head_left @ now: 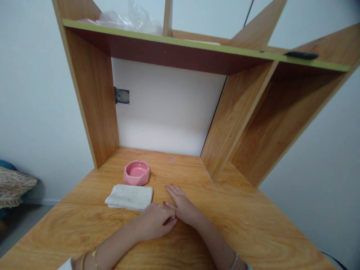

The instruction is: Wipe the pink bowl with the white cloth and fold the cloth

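Note:
My left hand point(158, 221) rests on the wooden desk in a loose fist, its thumb against the curled fingers and nothing showing in it. Its knuckles are close to the right corner of a folded white cloth point(129, 197). Beside it, my right hand point(182, 206) lies palm down with fingers stretched out flat on the wood. The right thumb reaches toward the left knuckles, and the two hands meet or nearly meet there. Just behind the cloth stands a pink faceted ashtray point(136, 174) with notches in its rim; no contents show inside.
A wooden desk point(247, 221) carries a hutch with an upright panel point(92, 97) at left and a divider point(239, 123) at right. On the upper shelf point(197, 47) are a clear plastic bag point(132, 18) and a black object point(302, 55). An open socket box point(123, 96) shows in the back.

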{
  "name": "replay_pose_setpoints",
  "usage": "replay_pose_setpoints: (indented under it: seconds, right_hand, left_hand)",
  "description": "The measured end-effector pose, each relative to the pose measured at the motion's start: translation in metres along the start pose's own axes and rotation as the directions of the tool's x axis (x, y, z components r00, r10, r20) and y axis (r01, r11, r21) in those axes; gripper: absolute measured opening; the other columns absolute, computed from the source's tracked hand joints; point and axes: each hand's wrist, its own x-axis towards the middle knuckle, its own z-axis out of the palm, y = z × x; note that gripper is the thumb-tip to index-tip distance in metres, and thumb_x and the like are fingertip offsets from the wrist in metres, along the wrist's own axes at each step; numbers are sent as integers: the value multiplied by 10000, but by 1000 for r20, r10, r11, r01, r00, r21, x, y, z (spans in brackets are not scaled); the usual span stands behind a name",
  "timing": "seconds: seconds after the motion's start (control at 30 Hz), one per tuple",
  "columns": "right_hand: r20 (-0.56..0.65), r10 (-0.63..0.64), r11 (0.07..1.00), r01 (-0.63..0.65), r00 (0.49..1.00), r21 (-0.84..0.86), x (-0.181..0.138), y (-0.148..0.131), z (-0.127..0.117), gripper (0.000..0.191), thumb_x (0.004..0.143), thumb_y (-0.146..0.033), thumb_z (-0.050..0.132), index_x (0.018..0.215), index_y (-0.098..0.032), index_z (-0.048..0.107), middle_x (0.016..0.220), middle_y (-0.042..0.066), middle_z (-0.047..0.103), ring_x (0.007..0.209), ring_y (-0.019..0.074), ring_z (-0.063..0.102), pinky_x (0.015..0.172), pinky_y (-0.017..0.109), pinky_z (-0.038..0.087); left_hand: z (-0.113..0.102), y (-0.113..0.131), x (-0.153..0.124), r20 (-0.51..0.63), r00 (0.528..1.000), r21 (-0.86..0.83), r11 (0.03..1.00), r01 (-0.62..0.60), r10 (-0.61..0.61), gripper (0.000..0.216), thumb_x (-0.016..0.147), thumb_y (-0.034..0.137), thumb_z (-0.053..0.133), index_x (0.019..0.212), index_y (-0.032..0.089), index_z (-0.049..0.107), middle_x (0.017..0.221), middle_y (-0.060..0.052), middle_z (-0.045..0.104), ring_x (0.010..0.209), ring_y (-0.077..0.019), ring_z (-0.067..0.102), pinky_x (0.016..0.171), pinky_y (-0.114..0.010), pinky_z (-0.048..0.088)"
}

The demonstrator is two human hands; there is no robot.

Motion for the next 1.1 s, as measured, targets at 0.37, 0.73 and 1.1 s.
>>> replay_pose_setpoints:
  seconds: [0.37, 0.73, 1.1]
  right_hand:
    - [-5, 6, 1000, -6, 1000, 5, 0, 1, 0, 605, 848, -433, 371, 1341, -90, 301, 1405, 116, 271, 1307, 217, 182, 1069, 394, 129]
    - [-8, -2, 1000, 2, 1000, -11, 0, 1, 1, 614, 853, -442, 355, 1336, -67, 307, 1402, 128, 273, 1304, 219, 190, 1067, 384, 134]
    - [-1, 10, 1000, -10, 1000, -10, -1, -1, 0, 611, 855, -452, 349, 1345, -91, 295, 1404, 120, 271, 1306, 216, 185, 1068, 389, 126]
  left_hand:
    - [0, 0, 0, 7, 1000, 17, 1000, 2, -2, 214, 837, 251, 399, 721, 181, 565, 716, -12, 641, 643, -135, 575, 562, -222, 371]
    - [0, 0, 0, -5, 1000, 30, 1000, 0, 0, 235, 842, 261, 395, 714, 177, 574, 691, -9, 634, 620, -136, 569, 535, -225, 350]
    - [-2, 2, -1, 14, 1000, 17, 1000, 22, -23, 232, 842, 256, 391, 740, 181, 585, 692, -21, 630, 613, -131, 558, 535, -218, 358]
